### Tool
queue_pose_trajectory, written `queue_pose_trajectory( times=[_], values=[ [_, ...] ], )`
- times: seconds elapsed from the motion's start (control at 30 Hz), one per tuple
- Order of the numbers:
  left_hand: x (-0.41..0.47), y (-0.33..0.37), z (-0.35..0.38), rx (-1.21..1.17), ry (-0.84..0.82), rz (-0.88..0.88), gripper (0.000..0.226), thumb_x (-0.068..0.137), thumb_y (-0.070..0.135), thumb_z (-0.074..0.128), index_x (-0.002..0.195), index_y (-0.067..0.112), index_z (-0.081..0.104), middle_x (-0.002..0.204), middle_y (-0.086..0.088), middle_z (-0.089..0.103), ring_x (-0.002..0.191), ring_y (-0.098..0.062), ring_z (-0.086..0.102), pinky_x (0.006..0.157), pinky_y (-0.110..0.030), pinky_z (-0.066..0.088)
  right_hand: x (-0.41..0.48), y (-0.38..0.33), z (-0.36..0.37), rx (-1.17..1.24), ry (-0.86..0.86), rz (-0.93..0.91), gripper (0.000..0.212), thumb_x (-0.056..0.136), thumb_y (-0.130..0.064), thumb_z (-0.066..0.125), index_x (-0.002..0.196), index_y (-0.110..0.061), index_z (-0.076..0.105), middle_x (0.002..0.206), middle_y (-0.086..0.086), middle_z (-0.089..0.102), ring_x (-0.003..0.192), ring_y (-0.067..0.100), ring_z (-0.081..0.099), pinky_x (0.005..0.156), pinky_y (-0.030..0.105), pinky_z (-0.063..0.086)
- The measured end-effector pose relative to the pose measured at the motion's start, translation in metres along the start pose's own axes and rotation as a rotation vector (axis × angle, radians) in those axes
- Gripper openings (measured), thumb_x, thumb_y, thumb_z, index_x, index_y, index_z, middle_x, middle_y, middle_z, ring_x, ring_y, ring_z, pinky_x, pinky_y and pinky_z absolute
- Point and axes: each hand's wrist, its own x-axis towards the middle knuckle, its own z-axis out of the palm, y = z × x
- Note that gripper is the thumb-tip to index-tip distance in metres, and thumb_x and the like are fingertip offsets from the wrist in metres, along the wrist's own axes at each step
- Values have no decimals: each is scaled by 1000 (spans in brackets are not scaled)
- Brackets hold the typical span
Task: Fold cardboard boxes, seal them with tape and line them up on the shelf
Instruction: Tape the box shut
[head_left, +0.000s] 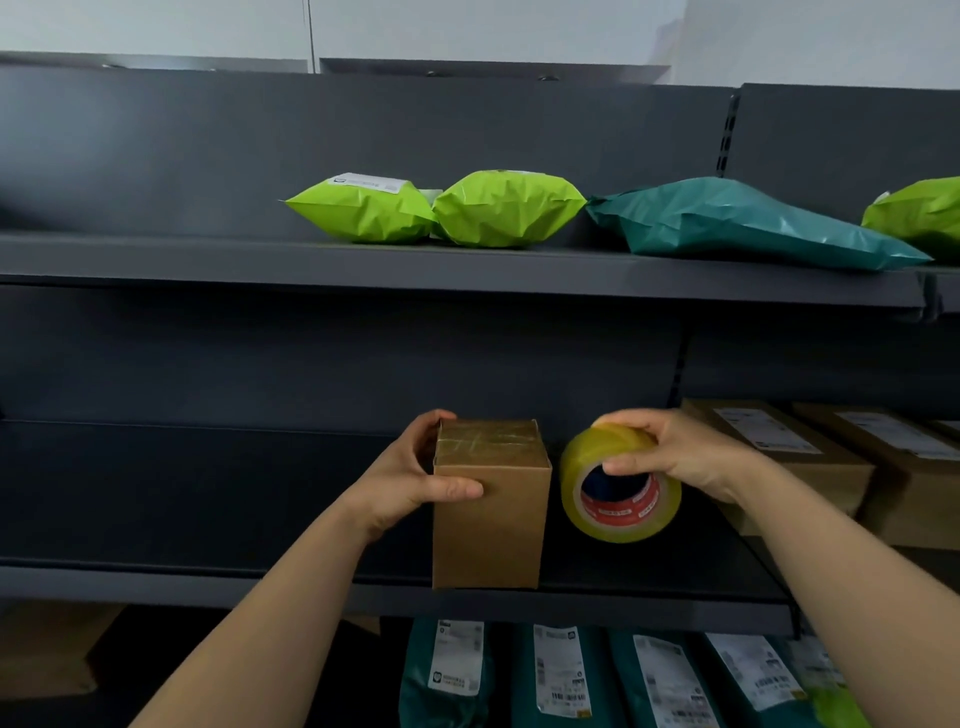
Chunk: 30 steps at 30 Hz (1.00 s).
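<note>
While the head view looks straight at a dark metal rack, the cardboard box (491, 519) stands upright at the near edge of the middle shelf (208, 582), its top flaps closed and crossed with glossy clear tape. The left hand (415, 478) grips the box high on its left side, thumb laid flat on the near face and fingers curled round the far top corner. Just right of the box, with a narrow gap between them, the right hand (675, 452) holds the tape roll (618, 493) on edge: fingers are draped over its top and the thumb is at the rim of the red core. Whether the roll rests on the shelf or hangs just above it cannot be told.

Further right on the same level lie labelled brown cartons (779, 457). On the upper shelf (311, 270) sit two lime green mailers (363, 208) and a teal mailer (727, 223), and below the box stand labelled teal parcels (561, 670).

The box looks small and probably empty, so it should be light and easy to tip. Its walls are stiff at the corners but would dent if squeezed mid-panel, and the taped top is likely slick. The safest hold seems to be across two opposite side walls near the upper edges, or a flat palm sliding it along the shelf. The roll is rigid and will tend to roll away if set down on edge.
</note>
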Motion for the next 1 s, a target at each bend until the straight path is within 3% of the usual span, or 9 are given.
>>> queue_pose_trajectory(
  times=[0.13, 0.23, 0.4, 0.47, 0.57, 0.67, 0.77, 0.87, 1.0],
  values=[
    [-1, 1, 1, -8, 8, 0, 97, 45, 36, 90, 132, 32, 46, 124, 9, 61, 113, -11, 60, 89, -29, 54, 1, 8, 3, 7, -14, 28, 48, 69, -18, 84, 108, -37, 65, 110, -6, 70, 106, 12, 64, 97, 31, 48],
    [-1, 2, 2, 6, 0, -5, 98, 45, 38, 90, 132, 34, 45, 125, 9, 60, 116, -12, 59, 91, -31, 53, -1, 13, 9, 28, -21, 37, 47, 70, -16, 83, 108, -37, 63, 111, -6, 69, 105, 10, 63, 92, 26, 48],
    [-6, 12, -1, 130, -10, -82, 118, 48, 50, 89, 148, 40, 27, 143, 13, 42, 130, -12, 45, 109, -39, 41, 0, 15, 18, 29, 15, 20, 48, 72, -15, 83, 110, -35, 62, 107, -9, 68, 100, 4, 62, 75, 12, 46],
    [-9, 22, 4, 289, 52, -23, 110, 61, 63, 79, 151, 42, 21, 151, 21, 23, 139, -6, 26, 118, -38, 25, -1, 17, 21, 20, 3, 21, 48, 72, -16, 83, 110, -36, 61, 106, -10, 67, 96, 1, 61, 69, 9, 46],
    [-8, 32, 23, 875, 109, 256, 70, 89, 69, 37, 151, 36, 29, 155, 23, 19, 144, 3, 9, 121, -32, 0, -2, 23, 24, 31, -6, 25, 49, 73, -16, 82, 113, -34, 60, 107, -8, 68, 96, 1, 61, 68, 8, 46],
    [-7, 26, 32, 1134, 85, 329, 53, 102, 49, 29, 151, 31, 30, 158, 13, 26, 146, -2, 16, 120, -23, 3, -2, 25, 24, 48, 17, 19, 48, 73, -18, 82, 112, -36, 61, 109, -7, 68, 100, 4, 61, 75, 12, 45],
    [-6, 35, 30, 1265, 113, 357, 51, 102, 48, 31, 150, 29, 35, 156, 10, 35, 143, -5, 28, 121, -25, 6, -1, 25, 23, 63, 28, 8, 46, 73, -18, 83, 109, -37, 61, 108, -7, 68, 100, 5, 62, 77, 13, 46],
    [0, 42, 46, 1274, 121, 434, 51, 102, 46, 32, 148, 24, 39, 154, 6, 38, 143, -8, 31, 120, -26, 11, 0, 24, 23, 35, 16, 3, 49, 73, -16, 83, 113, -34, 61, 107, -7, 68, 97, 4, 62, 75, 12, 46],
    [0, 41, 57, 1289, 76, 380, 53, 102, 46, 31, 152, 27, 31, 158, 8, 31, 144, -9, 28, 116, -25, 19, 1, 26, 22, 36, 19, -4, 49, 72, -16, 83, 112, -35, 60, 108, -7, 67, 97, 4, 61, 74, 11, 46]
  ],
)
